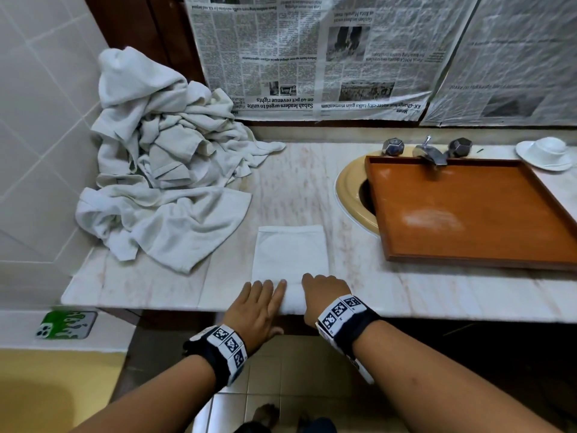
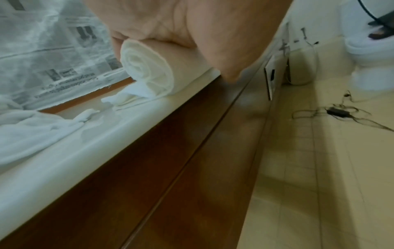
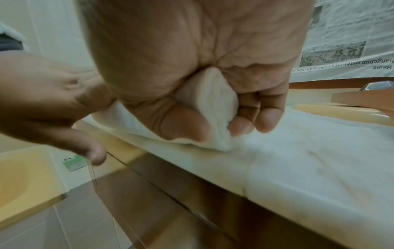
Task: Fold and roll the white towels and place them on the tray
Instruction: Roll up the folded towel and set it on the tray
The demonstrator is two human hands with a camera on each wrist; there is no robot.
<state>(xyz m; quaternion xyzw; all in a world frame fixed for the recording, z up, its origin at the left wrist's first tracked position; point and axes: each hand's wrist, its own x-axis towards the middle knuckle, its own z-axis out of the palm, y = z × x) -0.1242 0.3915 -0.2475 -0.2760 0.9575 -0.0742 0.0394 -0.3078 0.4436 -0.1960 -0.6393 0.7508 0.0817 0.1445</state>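
Note:
A folded white towel (image 1: 290, 254) lies flat on the marble counter, its near end wound into a roll (image 1: 293, 300) at the front edge. My left hand (image 1: 263, 295) lies on the roll's left part with straight fingers; the thumb hangs below the counter edge. The left wrist view shows the roll's spiral end (image 2: 147, 74) under my palm. My right hand (image 1: 324, 290) grips the roll's right end, with fingers (image 3: 266, 116) and thumb curled round the cloth (image 3: 217, 101). The wooden tray (image 1: 468, 214) rests over the sink to the right with nothing on it.
A heap of crumpled white towels (image 1: 162, 170) fills the counter's left back corner. Taps and a spout (image 1: 429, 153) stand behind the tray, and a white cup on a saucer (image 1: 544, 153) sits at the far right. A phone (image 1: 67, 325) lies on a ledge at the lower left.

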